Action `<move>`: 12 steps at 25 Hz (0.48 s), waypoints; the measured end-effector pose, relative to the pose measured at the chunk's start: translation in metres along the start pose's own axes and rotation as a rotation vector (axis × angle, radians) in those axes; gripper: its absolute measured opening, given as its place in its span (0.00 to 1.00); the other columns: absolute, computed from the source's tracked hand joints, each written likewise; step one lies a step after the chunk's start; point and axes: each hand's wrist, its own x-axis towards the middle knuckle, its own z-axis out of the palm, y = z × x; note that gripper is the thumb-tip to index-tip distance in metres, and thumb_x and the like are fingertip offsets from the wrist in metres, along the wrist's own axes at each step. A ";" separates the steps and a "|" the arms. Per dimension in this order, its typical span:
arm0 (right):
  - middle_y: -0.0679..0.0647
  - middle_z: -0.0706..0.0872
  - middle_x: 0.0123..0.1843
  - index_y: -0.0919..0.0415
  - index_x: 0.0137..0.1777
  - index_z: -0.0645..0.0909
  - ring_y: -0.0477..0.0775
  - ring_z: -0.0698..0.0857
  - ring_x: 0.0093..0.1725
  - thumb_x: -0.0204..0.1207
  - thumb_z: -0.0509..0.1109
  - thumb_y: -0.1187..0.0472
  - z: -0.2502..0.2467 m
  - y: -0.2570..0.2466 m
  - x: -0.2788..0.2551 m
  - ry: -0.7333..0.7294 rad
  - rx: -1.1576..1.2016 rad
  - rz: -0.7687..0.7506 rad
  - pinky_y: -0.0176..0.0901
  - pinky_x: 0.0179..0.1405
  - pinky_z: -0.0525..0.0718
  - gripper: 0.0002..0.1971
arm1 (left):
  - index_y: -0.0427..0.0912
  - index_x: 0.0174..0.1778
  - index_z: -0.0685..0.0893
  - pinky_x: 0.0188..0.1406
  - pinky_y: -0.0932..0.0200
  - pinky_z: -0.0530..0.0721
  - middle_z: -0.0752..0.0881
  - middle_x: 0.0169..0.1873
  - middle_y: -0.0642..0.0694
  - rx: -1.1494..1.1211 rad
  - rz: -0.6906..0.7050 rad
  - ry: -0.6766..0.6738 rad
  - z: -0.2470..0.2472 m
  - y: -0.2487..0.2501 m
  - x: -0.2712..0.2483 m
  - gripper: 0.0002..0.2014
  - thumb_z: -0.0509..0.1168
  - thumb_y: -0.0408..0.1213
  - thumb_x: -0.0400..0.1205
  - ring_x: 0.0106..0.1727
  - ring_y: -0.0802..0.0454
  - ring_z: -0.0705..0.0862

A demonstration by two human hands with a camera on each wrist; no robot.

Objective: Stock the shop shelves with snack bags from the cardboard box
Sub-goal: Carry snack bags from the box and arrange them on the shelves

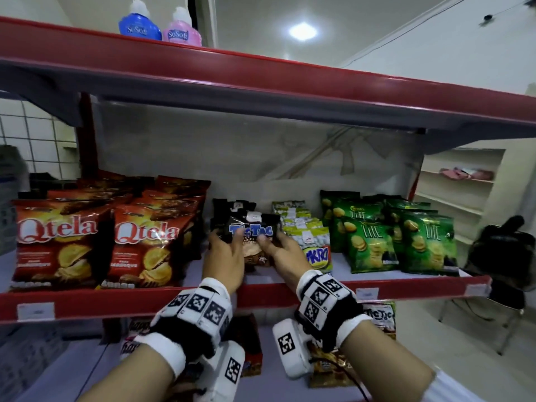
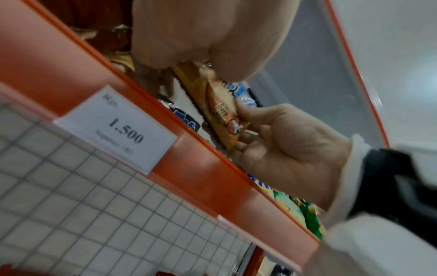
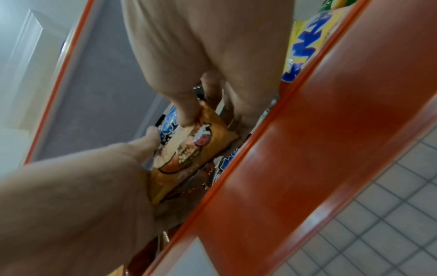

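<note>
The left hand (image 1: 224, 258) grips the Tic Tac bag (image 1: 251, 237) along its left edge, thumb laid across the blue logo and the fingers curled round behind. The right hand (image 1: 285, 252) pinches the same bag at its right edge; in the left wrist view its thumb lies on the printed front and the other fingers fold in behind the pack. The bag is held between the two hands just above the middle shelf (image 1: 261, 288), in the gap between the other snack rows. Its long axis runs from 12 to 6 o'clock, the dark top seam up toward the shelf's back panel and the brown lower end down toward the red front lip; the printed face looks toward the person and the logo reads level, 9 to 3 o'clock.

Directly behind it, at 12 o'clock, stands a short row of matching dark bags (image 1: 232, 207). At 9 o'clock of the hands are the red Qtela bags (image 1: 145, 242), standing upright in rows. At 3 o'clock, touching the right hand's knuckles, is a row of pale nut packs (image 1: 304, 227), and beyond them the green Lite bags (image 1: 374, 242). On the top shelf at 11 o'clock sit a blue and a pink SoSoft bottle (image 1: 139, 26). A price label (image 2: 115, 128) on the shelf lip reads 1.500.
</note>
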 end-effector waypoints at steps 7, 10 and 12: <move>0.53 0.84 0.62 0.62 0.68 0.75 0.50 0.81 0.62 0.80 0.68 0.59 0.006 -0.001 0.010 0.023 -0.313 -0.049 0.36 0.60 0.74 0.18 | 0.35 0.65 0.70 0.54 0.45 0.77 0.83 0.57 0.27 0.056 0.005 0.064 0.004 -0.018 0.015 0.22 0.47 0.50 0.87 0.57 0.28 0.82; 0.58 0.83 0.65 0.61 0.71 0.73 0.56 0.81 0.65 0.78 0.70 0.56 0.016 0.009 0.016 0.009 -0.507 -0.029 0.42 0.64 0.77 0.23 | 0.33 0.68 0.69 0.63 0.41 0.76 0.80 0.63 0.28 0.243 -0.008 -0.017 -0.003 -0.029 0.017 0.26 0.62 0.49 0.83 0.65 0.30 0.78; 0.62 0.81 0.67 0.64 0.71 0.71 0.60 0.80 0.67 0.76 0.71 0.55 0.022 0.016 0.017 0.027 -0.601 0.036 0.47 0.65 0.78 0.26 | 0.34 0.68 0.70 0.65 0.42 0.76 0.79 0.65 0.31 0.279 0.000 0.014 -0.007 -0.035 0.021 0.26 0.70 0.40 0.79 0.67 0.32 0.76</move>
